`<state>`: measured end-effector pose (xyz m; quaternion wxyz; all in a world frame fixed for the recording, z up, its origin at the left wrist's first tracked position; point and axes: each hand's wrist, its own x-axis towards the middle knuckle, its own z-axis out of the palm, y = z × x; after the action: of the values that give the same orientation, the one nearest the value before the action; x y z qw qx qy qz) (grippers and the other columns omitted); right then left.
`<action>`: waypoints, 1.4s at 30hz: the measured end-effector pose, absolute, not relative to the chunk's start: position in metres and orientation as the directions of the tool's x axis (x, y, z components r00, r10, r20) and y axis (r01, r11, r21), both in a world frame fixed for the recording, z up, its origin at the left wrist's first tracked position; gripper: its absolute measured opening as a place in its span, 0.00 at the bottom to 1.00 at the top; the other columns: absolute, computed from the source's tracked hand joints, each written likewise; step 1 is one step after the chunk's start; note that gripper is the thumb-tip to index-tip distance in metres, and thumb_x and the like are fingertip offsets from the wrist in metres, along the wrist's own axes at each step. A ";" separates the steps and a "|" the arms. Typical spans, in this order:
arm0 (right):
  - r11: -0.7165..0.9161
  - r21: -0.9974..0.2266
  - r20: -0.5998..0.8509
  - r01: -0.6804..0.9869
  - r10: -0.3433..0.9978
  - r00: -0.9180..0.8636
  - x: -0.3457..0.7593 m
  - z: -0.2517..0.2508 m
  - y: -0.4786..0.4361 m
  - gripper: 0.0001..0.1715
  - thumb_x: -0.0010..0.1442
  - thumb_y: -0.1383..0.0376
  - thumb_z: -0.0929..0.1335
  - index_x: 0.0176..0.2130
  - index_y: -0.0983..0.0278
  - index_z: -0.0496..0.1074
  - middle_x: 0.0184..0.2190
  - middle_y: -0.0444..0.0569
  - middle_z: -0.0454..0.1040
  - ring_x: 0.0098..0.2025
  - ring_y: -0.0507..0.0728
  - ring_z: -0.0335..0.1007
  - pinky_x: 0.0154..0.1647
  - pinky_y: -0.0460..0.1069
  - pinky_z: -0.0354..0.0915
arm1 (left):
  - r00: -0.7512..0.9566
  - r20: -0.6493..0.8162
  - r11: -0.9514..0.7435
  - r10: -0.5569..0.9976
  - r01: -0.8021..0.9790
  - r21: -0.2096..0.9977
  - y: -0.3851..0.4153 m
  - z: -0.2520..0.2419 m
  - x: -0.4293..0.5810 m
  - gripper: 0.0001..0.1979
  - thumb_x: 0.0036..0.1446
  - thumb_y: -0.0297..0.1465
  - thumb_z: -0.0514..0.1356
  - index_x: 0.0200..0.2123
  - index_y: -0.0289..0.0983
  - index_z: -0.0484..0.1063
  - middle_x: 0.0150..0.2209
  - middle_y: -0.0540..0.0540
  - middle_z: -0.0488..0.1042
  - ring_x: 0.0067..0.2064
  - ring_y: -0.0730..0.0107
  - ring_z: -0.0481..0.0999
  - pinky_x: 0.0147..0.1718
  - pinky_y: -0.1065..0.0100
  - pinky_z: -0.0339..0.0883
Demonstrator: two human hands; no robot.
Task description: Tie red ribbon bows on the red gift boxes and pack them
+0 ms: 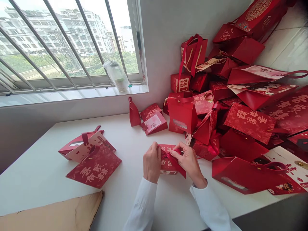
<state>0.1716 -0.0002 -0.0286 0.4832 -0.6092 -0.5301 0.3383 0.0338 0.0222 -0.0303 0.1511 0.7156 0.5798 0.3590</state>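
Observation:
A small red gift box [168, 168] with pale lettering lies on the white table in front of me. Across its top runs a red ribbon [177, 165], gathered into a knot or bow near the middle. My left hand [152, 162] pinches the ribbon at the box's left side, thumb and forefinger together. On the other side, my right hand [189, 160] grips the ribbon close to the knot, and one tail hangs down over the box's right edge. The fingers partly hide the knot.
Red gift boxes [250, 122] are heaped along the right side and against the wall. Several folded boxes [96, 166] lie at the left, and two small ones [154, 123] near the wall. Cardboard [53, 213] covers the front left corner. A bagged cup [117, 77] stands on the windowsill.

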 end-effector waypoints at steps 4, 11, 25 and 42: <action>0.030 -0.953 0.094 0.301 0.975 0.201 0.174 -0.030 -0.001 0.11 0.52 0.60 0.68 0.24 0.62 0.64 0.22 0.40 0.66 0.26 0.51 0.61 0.29 0.46 0.59 | 0.082 0.344 -0.297 0.935 0.711 0.637 0.023 -0.031 0.034 0.12 0.62 0.30 0.45 0.24 0.40 0.51 0.22 0.54 0.58 0.23 0.74 0.56 0.24 0.72 0.50; 0.045 -0.958 0.102 0.285 0.977 0.189 0.175 -0.031 -0.002 0.11 0.51 0.62 0.68 0.23 0.62 0.63 0.21 0.40 0.64 0.26 0.51 0.59 0.29 0.46 0.58 | 0.081 0.348 -0.302 0.934 0.697 0.650 0.023 -0.032 0.033 0.12 0.62 0.30 0.45 0.24 0.40 0.50 0.21 0.55 0.56 0.22 0.73 0.55 0.24 0.72 0.50; 0.093 -0.959 0.129 0.266 0.984 0.123 0.177 -0.033 -0.002 0.11 0.50 0.63 0.68 0.23 0.62 0.62 0.21 0.40 0.64 0.26 0.51 0.60 0.30 0.46 0.58 | 0.091 0.356 -0.311 0.930 0.711 0.631 0.026 -0.034 0.033 0.12 0.62 0.29 0.45 0.24 0.40 0.52 0.22 0.54 0.58 0.23 0.74 0.57 0.24 0.72 0.51; 0.063 -0.971 0.100 0.231 0.983 0.154 0.181 -0.034 -0.001 0.10 0.51 0.62 0.67 0.24 0.62 0.62 0.22 0.40 0.63 0.25 0.51 0.57 0.27 0.46 0.57 | 0.583 0.515 -0.775 0.629 0.526 0.351 0.000 -0.015 0.013 0.15 0.58 0.24 0.55 0.47 0.43 0.71 0.46 0.46 0.72 0.53 0.58 0.61 0.50 0.57 0.65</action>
<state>0.1809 -0.0007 -0.0341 0.4997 -0.5720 -0.5308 0.3761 0.0129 0.0003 -0.0155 0.0803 0.8859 0.3260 0.3200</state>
